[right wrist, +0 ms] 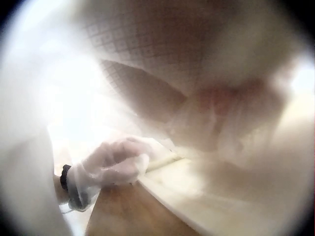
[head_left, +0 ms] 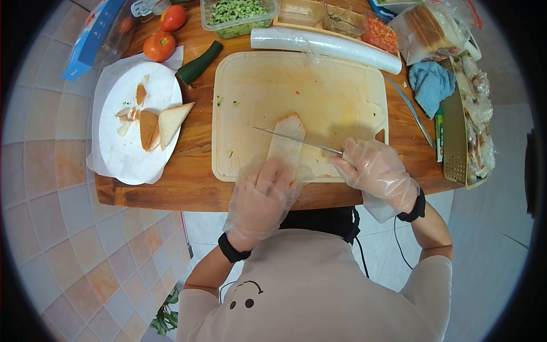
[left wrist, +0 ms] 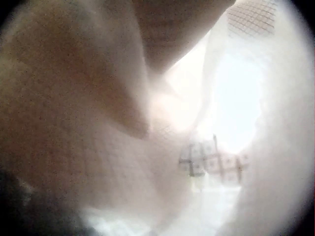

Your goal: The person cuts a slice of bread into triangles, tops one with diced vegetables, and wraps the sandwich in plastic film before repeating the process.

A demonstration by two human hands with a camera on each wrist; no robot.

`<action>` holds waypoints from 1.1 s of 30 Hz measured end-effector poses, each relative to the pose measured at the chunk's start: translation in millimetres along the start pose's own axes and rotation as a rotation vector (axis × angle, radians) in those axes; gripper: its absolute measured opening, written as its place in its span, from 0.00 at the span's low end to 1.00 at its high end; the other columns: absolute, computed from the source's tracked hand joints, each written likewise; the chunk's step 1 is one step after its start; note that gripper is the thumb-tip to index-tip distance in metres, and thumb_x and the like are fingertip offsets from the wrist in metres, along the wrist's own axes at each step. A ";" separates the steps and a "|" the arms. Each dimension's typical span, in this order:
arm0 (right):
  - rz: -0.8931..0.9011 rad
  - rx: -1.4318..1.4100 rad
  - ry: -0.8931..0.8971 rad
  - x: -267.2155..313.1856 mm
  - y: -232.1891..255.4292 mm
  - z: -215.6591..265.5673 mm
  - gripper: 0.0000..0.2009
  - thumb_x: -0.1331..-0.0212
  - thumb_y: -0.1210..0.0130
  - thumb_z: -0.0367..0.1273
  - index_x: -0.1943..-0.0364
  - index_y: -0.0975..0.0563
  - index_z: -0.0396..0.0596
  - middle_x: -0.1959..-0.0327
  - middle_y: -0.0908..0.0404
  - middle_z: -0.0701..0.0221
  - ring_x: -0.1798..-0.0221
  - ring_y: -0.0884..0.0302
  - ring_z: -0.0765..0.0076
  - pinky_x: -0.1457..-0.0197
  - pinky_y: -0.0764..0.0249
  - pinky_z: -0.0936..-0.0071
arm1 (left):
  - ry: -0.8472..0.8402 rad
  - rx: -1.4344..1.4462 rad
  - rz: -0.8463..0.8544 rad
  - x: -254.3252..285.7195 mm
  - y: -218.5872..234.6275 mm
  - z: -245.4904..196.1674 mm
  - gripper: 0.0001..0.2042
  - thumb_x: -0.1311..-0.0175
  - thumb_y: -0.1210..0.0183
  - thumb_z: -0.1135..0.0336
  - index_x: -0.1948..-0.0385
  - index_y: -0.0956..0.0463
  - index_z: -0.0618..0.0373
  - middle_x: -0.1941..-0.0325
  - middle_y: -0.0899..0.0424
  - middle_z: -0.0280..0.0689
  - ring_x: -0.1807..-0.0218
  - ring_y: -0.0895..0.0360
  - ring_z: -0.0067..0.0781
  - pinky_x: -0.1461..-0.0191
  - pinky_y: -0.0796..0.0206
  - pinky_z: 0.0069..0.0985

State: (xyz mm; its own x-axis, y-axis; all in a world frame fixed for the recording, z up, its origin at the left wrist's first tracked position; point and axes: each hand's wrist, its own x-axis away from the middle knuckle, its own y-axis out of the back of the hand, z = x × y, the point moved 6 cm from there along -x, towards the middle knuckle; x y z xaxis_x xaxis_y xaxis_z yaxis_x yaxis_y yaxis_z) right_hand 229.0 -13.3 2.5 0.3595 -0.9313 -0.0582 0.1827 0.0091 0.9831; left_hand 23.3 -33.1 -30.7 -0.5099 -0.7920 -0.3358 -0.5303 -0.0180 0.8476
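One wooden table (head_left: 188, 188) (tiled floor (head_left: 57, 188)).

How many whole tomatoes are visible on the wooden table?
2. One tomato lies by the white plate's far edge; the other tomato sits just beyond it, near the blue box. More may be hidden.
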 end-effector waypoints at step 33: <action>0.031 -0.075 -0.100 6.7 -1.5 4.6 0.16 0.33 0.39 0.43 0.71 0.24 0.47 0.80 0.22 0.62 0.74 0.19 0.50 0.73 0.23 0.58 | 0.004 0.161 -0.019 5.4 -6.2 -11.9 0.18 0.43 0.30 0.69 0.50 0.20 0.46 0.40 0.22 0.37 0.48 0.20 0.46 0.48 0.25 0.39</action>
State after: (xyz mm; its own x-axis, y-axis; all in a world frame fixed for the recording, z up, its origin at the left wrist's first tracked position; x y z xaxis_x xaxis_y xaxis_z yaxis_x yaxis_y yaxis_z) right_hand 227.0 -21.2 1.4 0.2731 -0.9619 -0.0071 0.2421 0.0616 0.9683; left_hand 31.9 -44.5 -32.8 -0.4961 -0.7950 -0.3491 -0.6415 0.0647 0.7644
